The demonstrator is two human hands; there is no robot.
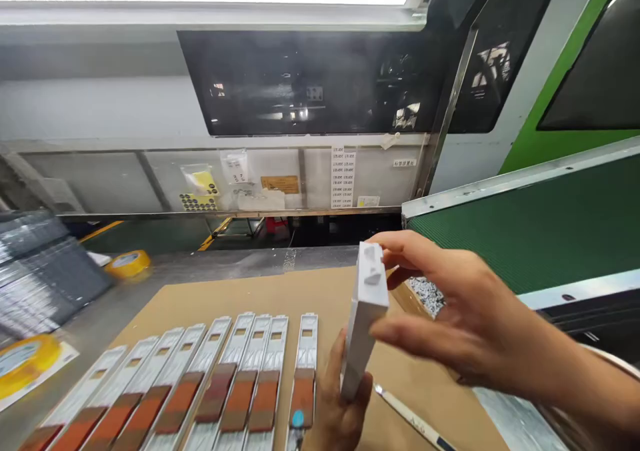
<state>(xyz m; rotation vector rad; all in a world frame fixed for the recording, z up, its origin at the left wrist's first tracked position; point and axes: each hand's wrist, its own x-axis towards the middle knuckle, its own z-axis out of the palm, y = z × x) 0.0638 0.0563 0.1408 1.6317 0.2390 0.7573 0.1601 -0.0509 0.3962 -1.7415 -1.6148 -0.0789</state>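
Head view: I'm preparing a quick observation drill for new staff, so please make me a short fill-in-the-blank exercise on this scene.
1. The white part is held near its lower end by the person's ____.
2. The ribbed belt at the picture's right is coloured ____.
3. At the picture's left, the number of yellow tape rolls showing is ____.

Missing words: left hand; green; two.

From here, a pale, box-like piece (364, 314) is held tilted on end, bumps on its top, left hand (345, 397) around its lower part, right hand (445, 304) at the upper.
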